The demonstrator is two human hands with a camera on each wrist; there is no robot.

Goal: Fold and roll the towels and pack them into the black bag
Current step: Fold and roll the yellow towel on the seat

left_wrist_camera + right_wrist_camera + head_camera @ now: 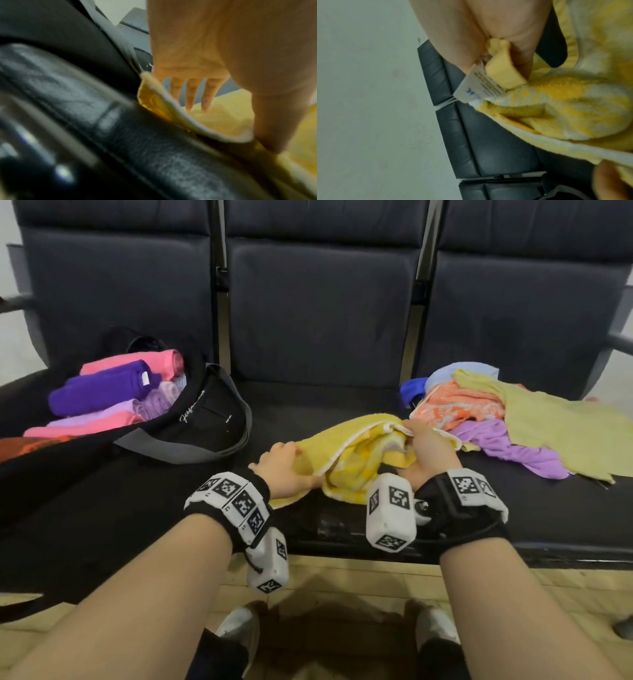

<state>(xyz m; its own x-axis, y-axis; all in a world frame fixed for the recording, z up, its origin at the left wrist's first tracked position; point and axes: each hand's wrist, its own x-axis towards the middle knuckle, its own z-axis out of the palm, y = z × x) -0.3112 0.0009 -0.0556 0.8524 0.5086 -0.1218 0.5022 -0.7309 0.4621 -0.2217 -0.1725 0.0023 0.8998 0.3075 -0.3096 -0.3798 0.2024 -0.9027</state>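
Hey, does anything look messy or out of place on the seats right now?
Only the unfolded towels, a crumpled heap on the right seat. The yellow towel is bunched, both hands on it. The black bag holds neat rolls; nothing looks spilled or damaged.

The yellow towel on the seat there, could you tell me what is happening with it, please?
A person is working the yellow towel on the black bench seat. The left hand holds its near-left part and the right hand grips an edge by the label. Rolled towels already sit in the black bag; a loose pile waits at right.
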